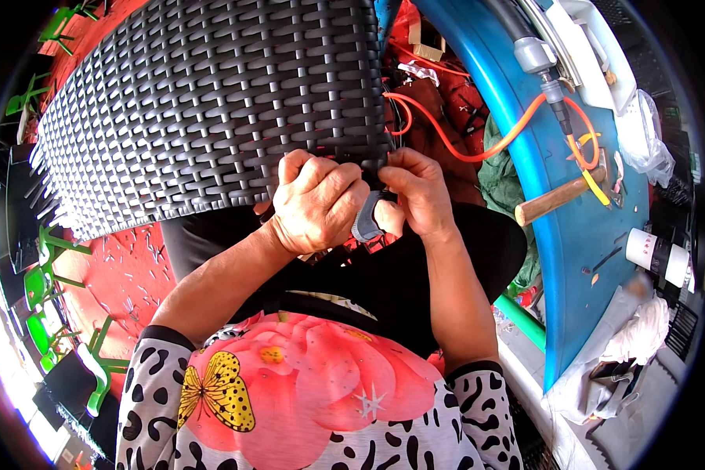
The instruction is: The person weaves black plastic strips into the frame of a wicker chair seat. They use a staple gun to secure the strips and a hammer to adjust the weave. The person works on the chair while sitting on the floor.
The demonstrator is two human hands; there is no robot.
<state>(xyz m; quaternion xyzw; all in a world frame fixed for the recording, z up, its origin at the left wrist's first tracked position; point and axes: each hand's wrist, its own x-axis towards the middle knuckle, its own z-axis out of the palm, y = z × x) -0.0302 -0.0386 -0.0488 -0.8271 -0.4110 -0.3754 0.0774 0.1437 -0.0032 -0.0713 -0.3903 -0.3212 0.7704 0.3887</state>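
Observation:
A large dark grey woven wicker panel [235,102] lies across my lap and stretches to the far left. At its near right corner my left hand [319,202] is closed, its fingers curled against the weave; what they grip is hidden. My right hand [420,188] is beside it at the panel's right edge, thumb and fingers pinched together. Whatever lies in that pinch is too small to make out. Between the hands a grey band [366,218] wraps a digit; I cannot tell which hand it belongs to.
To the right is a blue table [576,258] with a wooden-handled hammer [556,200], an air tool [552,86] on an orange hose [478,157], and a white-and-black roll [658,257]. Dark scraps litter the red floor [129,274] at left, near several green chairs [39,286].

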